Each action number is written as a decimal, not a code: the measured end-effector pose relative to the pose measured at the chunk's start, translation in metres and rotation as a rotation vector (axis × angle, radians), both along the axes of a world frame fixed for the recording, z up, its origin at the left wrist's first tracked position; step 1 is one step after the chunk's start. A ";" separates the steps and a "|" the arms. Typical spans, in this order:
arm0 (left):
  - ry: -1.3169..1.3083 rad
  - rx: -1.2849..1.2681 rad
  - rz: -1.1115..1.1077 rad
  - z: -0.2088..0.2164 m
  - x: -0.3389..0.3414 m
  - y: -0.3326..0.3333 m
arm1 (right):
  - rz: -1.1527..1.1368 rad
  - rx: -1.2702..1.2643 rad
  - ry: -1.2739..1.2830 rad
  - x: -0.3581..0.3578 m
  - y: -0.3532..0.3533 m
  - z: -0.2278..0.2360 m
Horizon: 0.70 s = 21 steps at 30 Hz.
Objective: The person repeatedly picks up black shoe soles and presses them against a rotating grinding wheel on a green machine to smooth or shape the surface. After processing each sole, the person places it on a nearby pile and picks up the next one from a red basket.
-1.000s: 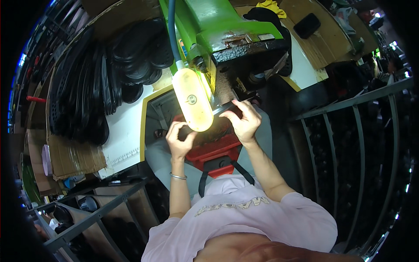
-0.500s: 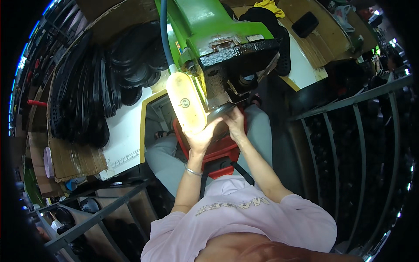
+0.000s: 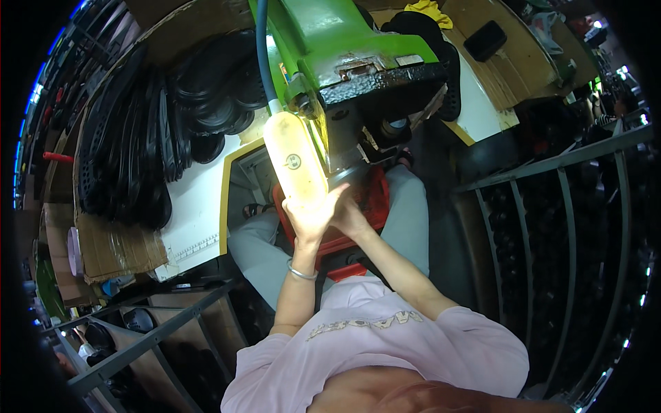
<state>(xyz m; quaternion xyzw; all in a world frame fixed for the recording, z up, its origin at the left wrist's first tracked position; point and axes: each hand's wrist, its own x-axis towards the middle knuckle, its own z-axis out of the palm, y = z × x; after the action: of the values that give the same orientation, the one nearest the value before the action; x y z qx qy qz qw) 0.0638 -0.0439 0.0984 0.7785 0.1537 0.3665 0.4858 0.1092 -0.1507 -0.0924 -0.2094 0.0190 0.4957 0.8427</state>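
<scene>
We're at the green machine (image 3: 341, 34): left hand (image 3: 311, 215) and right hand (image 3: 350, 219) bunch on its near side, yellow lamp (image 3: 295, 155) likely hung there for light. Dark, blurred piece (image 3: 349, 177) at the machine's near edge; either grip's closure, we can't tell.

Head view: I see left hand (image 3: 311, 215) by the lamp's (image 3: 296, 151) near end, grip unclear in glare; right hand (image 3: 350, 217) just beside it, blurred dark piece (image 3: 348, 176) just past them, green machine (image 3: 354, 51) beyond.
</scene>
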 end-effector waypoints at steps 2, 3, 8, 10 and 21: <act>-0.007 -0.096 -0.013 -0.005 -0.001 -0.001 | -0.153 -0.189 0.001 0.009 -0.022 0.005; -0.013 -0.144 -0.012 -0.017 -0.001 -0.001 | -0.228 -0.340 -0.020 0.015 -0.032 0.014; -0.092 -0.358 -0.050 -0.045 0.006 0.000 | -0.493 -0.686 -0.335 0.067 -0.084 0.056; -0.118 -0.377 -0.072 -0.049 0.012 -0.001 | -0.674 -0.774 -0.550 0.089 -0.101 0.077; -0.161 -0.300 -0.193 -0.005 -0.007 0.023 | -0.982 -1.138 -1.438 0.117 -0.122 0.206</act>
<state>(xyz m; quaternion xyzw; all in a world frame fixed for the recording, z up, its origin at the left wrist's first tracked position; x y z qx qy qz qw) 0.0567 -0.0206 0.0930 0.6767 0.0918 0.3524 0.6399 0.2265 -0.2730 0.1139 -0.7914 -0.1734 -0.2261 0.5409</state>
